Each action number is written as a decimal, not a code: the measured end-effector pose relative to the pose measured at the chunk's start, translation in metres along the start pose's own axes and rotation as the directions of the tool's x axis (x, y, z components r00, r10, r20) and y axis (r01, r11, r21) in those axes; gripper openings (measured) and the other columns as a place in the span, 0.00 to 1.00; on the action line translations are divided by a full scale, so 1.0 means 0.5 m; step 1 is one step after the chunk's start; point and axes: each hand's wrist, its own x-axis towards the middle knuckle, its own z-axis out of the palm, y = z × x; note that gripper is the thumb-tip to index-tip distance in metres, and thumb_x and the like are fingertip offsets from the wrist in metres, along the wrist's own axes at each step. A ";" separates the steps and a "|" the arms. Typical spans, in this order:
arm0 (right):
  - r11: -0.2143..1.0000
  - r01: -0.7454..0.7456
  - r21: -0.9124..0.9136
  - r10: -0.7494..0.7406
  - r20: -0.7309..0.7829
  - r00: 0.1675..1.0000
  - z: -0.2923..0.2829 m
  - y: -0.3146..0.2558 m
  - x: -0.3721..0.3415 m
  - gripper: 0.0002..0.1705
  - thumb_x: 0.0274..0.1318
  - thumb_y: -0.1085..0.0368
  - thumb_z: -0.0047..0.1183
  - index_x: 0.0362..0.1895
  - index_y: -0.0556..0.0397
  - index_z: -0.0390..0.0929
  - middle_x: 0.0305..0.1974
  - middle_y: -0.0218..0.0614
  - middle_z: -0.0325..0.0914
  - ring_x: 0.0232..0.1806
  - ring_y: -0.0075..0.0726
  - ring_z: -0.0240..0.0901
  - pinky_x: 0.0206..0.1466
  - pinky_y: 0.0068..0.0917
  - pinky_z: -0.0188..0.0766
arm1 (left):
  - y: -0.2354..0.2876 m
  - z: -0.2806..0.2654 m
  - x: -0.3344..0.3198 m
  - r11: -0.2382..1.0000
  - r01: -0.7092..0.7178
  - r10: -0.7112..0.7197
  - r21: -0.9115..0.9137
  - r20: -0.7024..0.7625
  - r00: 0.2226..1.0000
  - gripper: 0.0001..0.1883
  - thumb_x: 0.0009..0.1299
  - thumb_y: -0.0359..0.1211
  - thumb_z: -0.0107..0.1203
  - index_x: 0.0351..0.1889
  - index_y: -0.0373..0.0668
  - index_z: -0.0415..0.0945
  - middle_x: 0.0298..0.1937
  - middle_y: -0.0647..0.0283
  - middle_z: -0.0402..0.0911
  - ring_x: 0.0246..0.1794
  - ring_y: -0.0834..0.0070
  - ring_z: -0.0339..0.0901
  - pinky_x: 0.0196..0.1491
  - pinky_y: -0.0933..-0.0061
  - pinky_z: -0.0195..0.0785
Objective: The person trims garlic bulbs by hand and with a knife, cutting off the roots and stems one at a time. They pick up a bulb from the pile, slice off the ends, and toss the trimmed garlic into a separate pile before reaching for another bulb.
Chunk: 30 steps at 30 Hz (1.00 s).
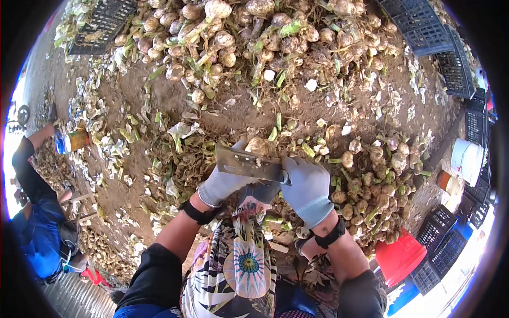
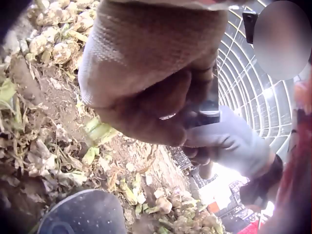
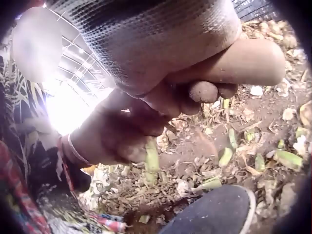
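My gloved right hand [image 1: 307, 191] grips a cleaver [image 1: 246, 163], its broad, dirt-smeared blade pointing left across the front of my other hand. Behind that blade my gloved left hand [image 1: 225, 183] has its fingers curled, with a garlic bulb [image 1: 257, 146] at its fingertips. A green stalk [image 3: 152, 161] hangs below the left fingers in the right wrist view; the blade partly hides this grip from above. In the left wrist view the two hands are close together, the right hand [image 2: 231, 141] just beyond the left hand [image 2: 151, 63].
A big heap of garlic bulbs [image 1: 275, 37] lies ahead, a smaller pile [image 1: 371, 185] to the right. Cut stalks and leaves litter the soil [image 1: 238, 108]. Black crates [image 1: 419, 26], a white bucket [image 1: 467, 161] and a red tub [image 1: 400, 258] line the right. Another person [image 1: 40, 233] sits at left.
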 end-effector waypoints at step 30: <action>0.822 -0.382 0.422 0.345 0.165 0.924 0.043 0.103 -0.046 0.17 0.51 0.55 0.61 0.46 0.43 0.83 0.33 0.43 0.83 0.37 0.55 0.81 0.40 0.42 0.77 | 0.105 0.142 0.053 0.282 -0.273 0.033 0.920 0.275 0.961 0.19 0.56 0.36 0.66 0.47 0.47 0.79 0.44 0.60 0.78 0.43 0.57 0.79 0.49 0.61 0.71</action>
